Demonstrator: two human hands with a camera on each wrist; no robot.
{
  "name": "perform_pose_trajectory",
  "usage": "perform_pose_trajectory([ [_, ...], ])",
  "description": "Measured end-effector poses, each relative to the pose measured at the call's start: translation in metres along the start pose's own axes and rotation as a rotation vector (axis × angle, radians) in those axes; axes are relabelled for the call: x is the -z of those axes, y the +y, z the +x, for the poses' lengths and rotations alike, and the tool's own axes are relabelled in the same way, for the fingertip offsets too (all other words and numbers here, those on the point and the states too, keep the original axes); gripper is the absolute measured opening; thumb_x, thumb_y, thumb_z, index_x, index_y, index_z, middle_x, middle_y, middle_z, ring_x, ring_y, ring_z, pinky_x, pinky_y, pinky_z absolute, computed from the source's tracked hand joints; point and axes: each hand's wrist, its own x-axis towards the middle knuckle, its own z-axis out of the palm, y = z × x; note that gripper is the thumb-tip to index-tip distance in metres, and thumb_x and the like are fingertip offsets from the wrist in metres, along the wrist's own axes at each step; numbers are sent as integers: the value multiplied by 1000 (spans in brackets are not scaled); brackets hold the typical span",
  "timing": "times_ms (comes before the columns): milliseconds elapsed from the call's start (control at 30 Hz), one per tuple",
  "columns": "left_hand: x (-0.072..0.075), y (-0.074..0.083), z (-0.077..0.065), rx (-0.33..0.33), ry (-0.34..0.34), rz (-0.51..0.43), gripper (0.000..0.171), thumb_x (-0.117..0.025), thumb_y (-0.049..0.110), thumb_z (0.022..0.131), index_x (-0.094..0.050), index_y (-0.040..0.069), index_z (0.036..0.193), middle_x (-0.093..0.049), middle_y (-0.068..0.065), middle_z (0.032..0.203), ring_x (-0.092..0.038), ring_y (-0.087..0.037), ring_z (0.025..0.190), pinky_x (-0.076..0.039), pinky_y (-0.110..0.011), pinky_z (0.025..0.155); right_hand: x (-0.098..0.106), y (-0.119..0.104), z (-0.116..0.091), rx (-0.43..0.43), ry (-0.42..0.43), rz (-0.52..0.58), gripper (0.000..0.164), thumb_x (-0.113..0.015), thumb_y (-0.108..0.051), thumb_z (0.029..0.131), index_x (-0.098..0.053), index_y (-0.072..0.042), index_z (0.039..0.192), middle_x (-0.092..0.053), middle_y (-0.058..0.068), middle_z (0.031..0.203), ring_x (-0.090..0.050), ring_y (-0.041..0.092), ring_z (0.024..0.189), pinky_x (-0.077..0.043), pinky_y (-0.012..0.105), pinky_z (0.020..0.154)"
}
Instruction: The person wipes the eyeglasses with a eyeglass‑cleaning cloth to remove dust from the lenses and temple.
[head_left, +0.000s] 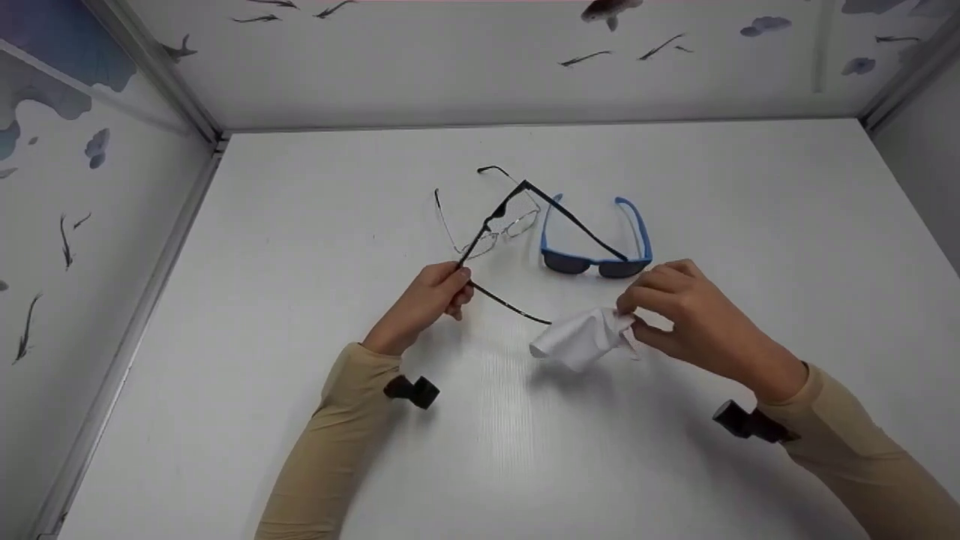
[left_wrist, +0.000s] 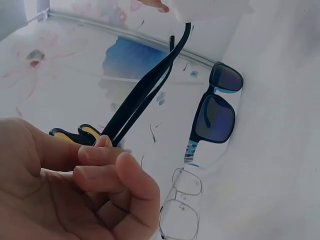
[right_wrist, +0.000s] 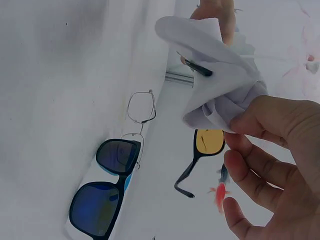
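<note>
My left hand [head_left: 427,301] pinches a pair of black-framed glasses [head_left: 576,221] near one hinge, holding them above the table with both temples spread. Their yellow lens [right_wrist: 210,142] shows in the right wrist view. Between the thumb and fingers of my right hand [head_left: 694,322] hangs a crumpled white cloth [head_left: 577,337]. One temple of the black glasses reaches to the cloth, and its dark tip [right_wrist: 202,70] lies against the fabric in the right wrist view. Behind the hands are blue sunglasses [head_left: 566,262] with dark lenses and thin wire-framed glasses [left_wrist: 176,197].
A white table [head_left: 262,330] carries the two other pairs of glasses, both with temples unfolded. White panels with painted fish and plants [head_left: 613,10] border it at the back and left. A small black camera [head_left: 412,391] is strapped to each sleeved wrist.
</note>
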Motion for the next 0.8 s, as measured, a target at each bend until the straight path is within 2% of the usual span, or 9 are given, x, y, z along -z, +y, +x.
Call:
perform_pose_trajectory([
  [100, 7, -4, -2, -14, 35, 9, 23, -37, 15, 97, -49, -4, 91, -47, -5, 74, -43, -13, 61, -45, -26, 59, 3, 2, -4, -43, 31, 28, 32, -74, 7, 63, -63, -9, 89, -60, 1, 90, -53, 19, 84, -35, 37, 74],
  [200, 14, -5, -6, -11, 59, 8, 23, -37, 15, 97, -49, -3, 91, -48, -6, 76, -45, -14, 64, -46, -28, 62, 5, 5, -7, -102, 75, 110, 34, -68, 12, 65, -62, -8, 92, -58, 0, 96, -53, 17, 88, -36, 30, 76],
  [233, 16, -6, -7, -12, 70, 4, 22, -38, 15, 96, -49, -3, 91, -49, -7, 76, -47, -20, 66, -47, -28, 62, 5, 5, -8, -119, 91, 138, 34, -66, 13, 66, -62, -7, 94, -58, 1, 96, -53, 16, 89, -37, 27, 77],
  [333, 24, -9, -9, -9, 110, 5, 22, -38, 15, 96, -49, -3, 91, -49, -8, 77, -48, -21, 68, -47, -27, 62, 10, 2, -6, -169, 152, 208, 36, -60, 20, 67, -60, -1, 96, -60, 5, 96, -55, 17, 88, -39, 20, 78],
  [400, 29, -8, -11, -3, 141, 17, 23, -38, 15, 96, -49, -5, 93, -50, -13, 80, -48, -22, 69, -47, -26, 62, 17, -4, -2, -220, 185, 229, 32, -57, 20, 69, -59, 3, 96, -61, 9, 94, -56, 19, 86, -40, 17, 79],
  [500, 38, -9, -12, -3, 193, 46, 25, -38, 16, 96, -49, -7, 96, -51, -18, 84, -48, -17, 69, -47, -24, 61, 26, -11, 1, -322, 228, 284, 23, -55, 19, 74, -57, 9, 95, -61, 16, 94, -57, 24, 85, -41, 17, 81],
  [600, 48, -6, -15, -5, 246, 63, 28, -39, 16, 96, -49, -10, 99, -52, -22, 87, -52, -29, 75, -47, -25, 62, 31, -8, -2, -425, 270, 369, 17, -52, 15, 80, -54, 11, 96, -60, 21, 97, -56, 20, 89, -41, 18, 84],
  [700, 61, -5, -18, -12, 287, 87, 29, -40, 16, 96, -50, -10, 103, -56, -18, 87, -52, -39, 82, -48, -26, 64, 32, -2, -9, -491, 315, 480, 15, -49, 13, 82, -51, 13, 97, -57, 25, 99, -56, 19, 89, -43, 18, 81],
  [800, 77, -3, -24, -11, 330, 121, 29, -41, 16, 95, -51, -8, 107, -58, -18, 88, -54, -34, 78, -47, -26, 64, 32, 3, -17, -527, 335, 564, 15, -47, 12, 84, -49, 15, 98, -56, 28, 100, -57, 21, 88, -45, 18, 77],
])
